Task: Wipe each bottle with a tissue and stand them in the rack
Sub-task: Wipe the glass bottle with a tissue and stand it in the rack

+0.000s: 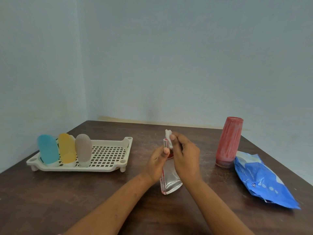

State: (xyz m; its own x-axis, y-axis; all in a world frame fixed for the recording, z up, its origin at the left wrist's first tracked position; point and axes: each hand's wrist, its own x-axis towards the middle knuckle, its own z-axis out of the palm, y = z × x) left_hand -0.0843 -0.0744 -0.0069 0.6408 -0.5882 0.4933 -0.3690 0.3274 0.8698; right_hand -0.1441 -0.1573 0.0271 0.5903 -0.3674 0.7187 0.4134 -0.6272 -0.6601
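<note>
At the table's centre my left hand grips a clear glass bottle with a red cap, held upright just above the table. My right hand pinches a small white tissue against the bottle's top. A cream slotted rack stands at the left, holding a blue bottle, a yellow bottle and a grey-brown bottle, all cap down at its left end. A tall red bottle stands cap down at the right, outside the rack.
A blue tissue pack lies on the brown table right of the red bottle, near the table's right edge. Pale blue walls close off the back and left sides.
</note>
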